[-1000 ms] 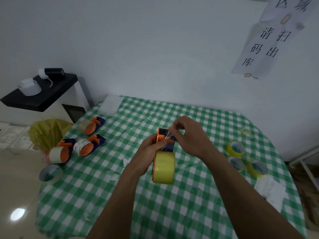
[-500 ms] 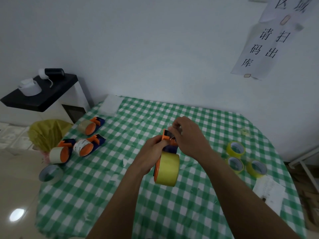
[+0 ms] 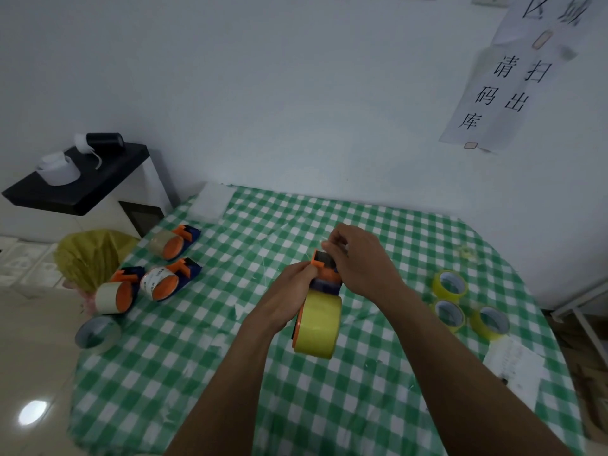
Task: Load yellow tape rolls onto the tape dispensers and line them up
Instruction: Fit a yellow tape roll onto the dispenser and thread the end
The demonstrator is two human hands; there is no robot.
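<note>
Yellow roll of glossy tape [image 3: 317, 327] sits on the orange-and-blue plastic dispenser [image 3: 325, 274] I hold above the centre of the green-checked worktop [image 3: 197, 373]. My left hand [image 3: 289, 291] grips its body. My right hand [image 3: 358, 261] pinches at the cutter end, seemingly on the roll's loose strip. If that strip slips, it could stick back or crease. Three spare yellow rolls [image 3: 449, 286] wait at 3 o'clock. The crumpled yellow bag [image 3: 88, 255] at 9 o'clock hides its contents.

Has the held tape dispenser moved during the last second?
Yes, slightly. The tape dispenser shifted right and a little lower in the view, toward the loose yellow rolls, which stayed in place.
</note>
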